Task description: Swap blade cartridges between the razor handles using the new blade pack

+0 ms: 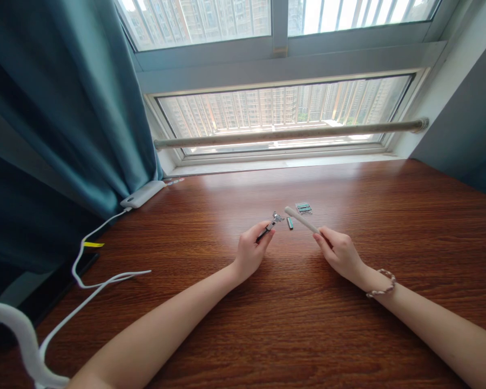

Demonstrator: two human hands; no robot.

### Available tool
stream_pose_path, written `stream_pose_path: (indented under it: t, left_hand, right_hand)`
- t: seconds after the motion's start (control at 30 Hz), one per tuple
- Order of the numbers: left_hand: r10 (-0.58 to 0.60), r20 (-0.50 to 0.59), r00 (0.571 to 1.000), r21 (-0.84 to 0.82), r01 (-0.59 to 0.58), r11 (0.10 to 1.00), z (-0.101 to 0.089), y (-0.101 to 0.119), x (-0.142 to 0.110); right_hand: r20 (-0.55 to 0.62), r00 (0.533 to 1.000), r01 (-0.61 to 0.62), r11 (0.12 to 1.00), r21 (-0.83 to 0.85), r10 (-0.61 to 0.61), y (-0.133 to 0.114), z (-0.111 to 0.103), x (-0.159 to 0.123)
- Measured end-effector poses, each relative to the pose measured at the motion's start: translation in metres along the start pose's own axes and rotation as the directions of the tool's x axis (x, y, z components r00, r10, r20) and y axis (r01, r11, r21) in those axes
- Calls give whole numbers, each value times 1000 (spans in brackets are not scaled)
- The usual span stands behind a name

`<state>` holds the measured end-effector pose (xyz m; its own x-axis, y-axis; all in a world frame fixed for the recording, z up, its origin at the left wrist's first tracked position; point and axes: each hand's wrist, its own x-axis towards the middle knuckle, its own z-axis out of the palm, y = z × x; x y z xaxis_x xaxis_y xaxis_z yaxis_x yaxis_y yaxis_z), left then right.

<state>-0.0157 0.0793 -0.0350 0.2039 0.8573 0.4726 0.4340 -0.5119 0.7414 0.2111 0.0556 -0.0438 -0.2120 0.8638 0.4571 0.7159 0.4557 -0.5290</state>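
Jutting forward: silver-headed tool (272, 222) clamped in left hand (251, 249), pale stick (302, 220) clamped in right hand (342, 252)

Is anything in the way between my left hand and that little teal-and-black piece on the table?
Only the metal-headed tool your left hand holds, its head toward the piece; nothing else visible lies between. The pale stick in your right hand slants past the piece's other side.
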Motion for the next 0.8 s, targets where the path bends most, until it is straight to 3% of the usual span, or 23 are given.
stream_pose_path:
  t: [0.13,0.27,0.37,0.5,0.63,0.8]
  left_hand:
    - [-7,-2,1000,-20,7,1000,-1,1,1]
    - [-51,-22,998,-75,49,996,-1,2,1]
    - [-147,31,989,-222,150,964,2,7,-1]
    - [-262,233,936,-554,350,756,8,17,-6]
    - [-278,351,894,-698,448,558,13,25,-9]
    - [-272,387,881,-739,473,480,16,26,-10]
  right_hand:
    - [66,996,54,998,12,-54,1,1,1]
    - [-24,1000,-5,1000,-6,5,2,1,1]
    - [-6,999,47,998,33,-47,0,-1,0]
    - [97,989,106,993,43,-109,-4,-1,-1]
    - [-28,998,59,998,16,-58,-4,0,-2]
    - [83,991,106,994,17,-107,-5,2,-3]
